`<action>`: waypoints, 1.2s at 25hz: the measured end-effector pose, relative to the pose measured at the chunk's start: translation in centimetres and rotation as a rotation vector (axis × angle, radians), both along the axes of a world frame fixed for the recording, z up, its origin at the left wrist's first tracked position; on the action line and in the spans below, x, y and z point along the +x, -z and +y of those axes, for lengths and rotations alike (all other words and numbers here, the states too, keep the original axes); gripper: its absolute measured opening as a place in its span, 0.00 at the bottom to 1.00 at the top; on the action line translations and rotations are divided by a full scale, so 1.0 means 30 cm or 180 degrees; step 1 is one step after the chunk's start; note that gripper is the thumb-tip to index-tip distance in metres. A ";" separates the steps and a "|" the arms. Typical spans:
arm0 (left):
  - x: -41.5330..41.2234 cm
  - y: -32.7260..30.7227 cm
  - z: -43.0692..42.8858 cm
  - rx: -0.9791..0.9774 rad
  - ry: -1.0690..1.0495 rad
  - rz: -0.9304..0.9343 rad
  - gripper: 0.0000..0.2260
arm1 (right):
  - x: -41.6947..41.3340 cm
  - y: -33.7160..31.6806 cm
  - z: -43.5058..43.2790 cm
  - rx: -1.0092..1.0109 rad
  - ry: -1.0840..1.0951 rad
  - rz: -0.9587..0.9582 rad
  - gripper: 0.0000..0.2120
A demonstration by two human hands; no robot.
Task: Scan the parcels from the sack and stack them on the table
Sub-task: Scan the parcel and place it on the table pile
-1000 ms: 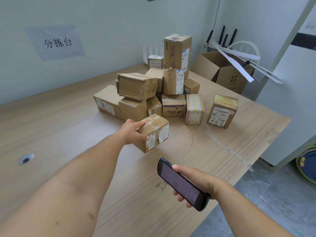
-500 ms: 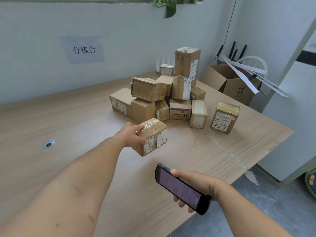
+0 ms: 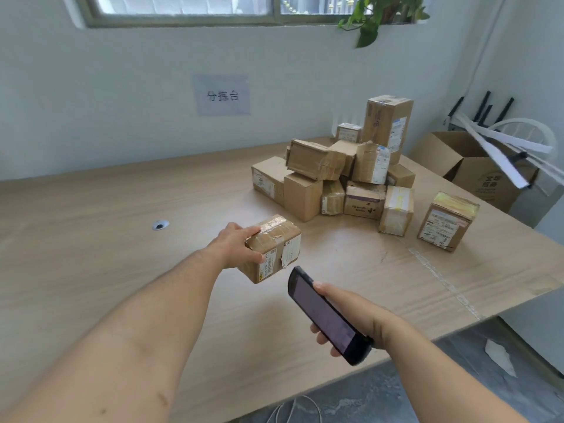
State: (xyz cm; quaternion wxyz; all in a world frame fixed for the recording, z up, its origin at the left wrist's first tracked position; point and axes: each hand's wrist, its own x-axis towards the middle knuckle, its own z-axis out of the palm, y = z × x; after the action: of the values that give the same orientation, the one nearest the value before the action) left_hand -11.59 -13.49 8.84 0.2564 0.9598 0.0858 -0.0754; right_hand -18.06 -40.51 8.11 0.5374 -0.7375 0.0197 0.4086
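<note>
My left hand (image 3: 236, 245) grips the near end of a small taped cardboard parcel (image 3: 279, 245) with white labels on its side, held just over the wooden table (image 3: 122, 227). My right hand (image 3: 351, 315) holds a black handheld scanner (image 3: 326, 315), its dark screen facing up and its tip close to the parcel's labelled side. A pile of cardboard parcels (image 3: 338, 175) stands at the table's far right. Two single parcels stand beside it, one taped white (image 3: 395, 210) and one with a yellow top (image 3: 447, 220). No sack is in view.
A cable hole (image 3: 160, 225) sits in the table to the left. An open carton (image 3: 485, 169) with white strips stands on the floor beyond the right edge. A paper sign (image 3: 222, 95) hangs on the back wall. Paper scrap (image 3: 500, 357) lies on the grey floor.
The view has swung up and left, so the pile now lies further right. The held parcel stays in my left hand and the scanner's tip has come closer to its labels.
</note>
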 end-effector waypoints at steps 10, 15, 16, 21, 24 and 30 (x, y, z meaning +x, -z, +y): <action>-0.633 -0.059 0.484 0.0304 -0.1422 -0.0097 0.37 | -0.174 -0.070 0.490 0.0222 -0.1044 -0.0237 0.24; -1.012 -0.102 0.687 0.0375 -0.2147 -0.0248 0.38 | -0.350 -0.124 0.799 0.0390 -0.1809 -0.0368 0.23; -1.110 -0.111 0.735 0.0394 -0.2319 -0.0256 0.39 | -0.404 -0.128 0.875 0.0426 -0.1983 -0.0386 0.22; -1.586 -0.159 0.932 0.0440 -0.3127 -0.0269 0.38 | -0.728 -0.114 1.201 0.0492 -0.2678 -0.0248 0.24; -1.863 -0.184 1.019 0.0554 -0.3570 -0.0249 0.38 | -0.919 -0.112 1.364 0.0427 -0.3047 -0.0164 0.26; -2.361 -0.175 1.152 0.0636 -0.4321 -0.0232 0.38 | -1.287 -0.122 1.654 0.0344 -0.3502 0.0044 0.29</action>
State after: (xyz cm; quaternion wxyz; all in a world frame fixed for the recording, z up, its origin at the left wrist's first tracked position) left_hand -82.41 21.08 14.08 0.1599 0.7145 0.6660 0.1426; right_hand -56.68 9.10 11.76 0.2815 -0.6077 -0.3860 0.6343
